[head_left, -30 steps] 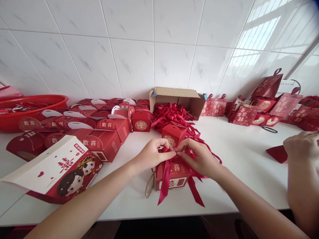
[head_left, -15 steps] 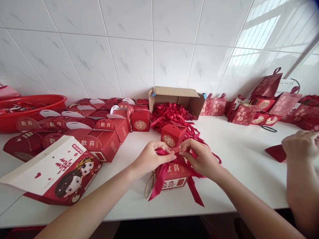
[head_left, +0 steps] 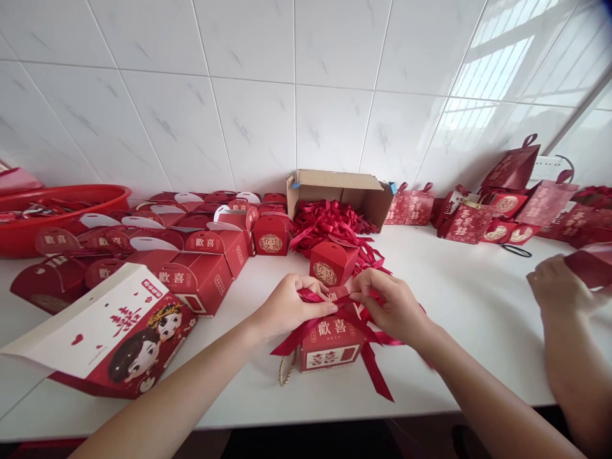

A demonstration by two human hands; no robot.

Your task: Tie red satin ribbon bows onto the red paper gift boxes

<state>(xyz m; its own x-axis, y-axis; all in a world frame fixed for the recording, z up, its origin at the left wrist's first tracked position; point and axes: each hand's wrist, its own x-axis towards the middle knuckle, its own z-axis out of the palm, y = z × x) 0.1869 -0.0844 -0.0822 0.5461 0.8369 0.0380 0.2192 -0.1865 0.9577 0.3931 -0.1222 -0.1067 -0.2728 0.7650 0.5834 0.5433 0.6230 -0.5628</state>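
A small red gift box with gold characters and a white panel stands in front of me. Across its top lies a dark red satin ribbon, one tail hanging down the right front and another stretching left. My left hand pinches a loop of the ribbon between thumb and fingers. Just to its right, my right hand is closed on the ribbon above the box. A twisted gold cord hangs at the box's left side. Behind stands a smaller red box.
At left, a large red-and-white cartoon box lies before rows of red boxes and a red basin. A cardboard carton spills ribbons. Red bags stand at right, near another person's hand with a red box.
My right hand has shifted slightly right, away from the left. The left ribbon tail has swung up and outward. The other person's red piece has been lifted off the table.
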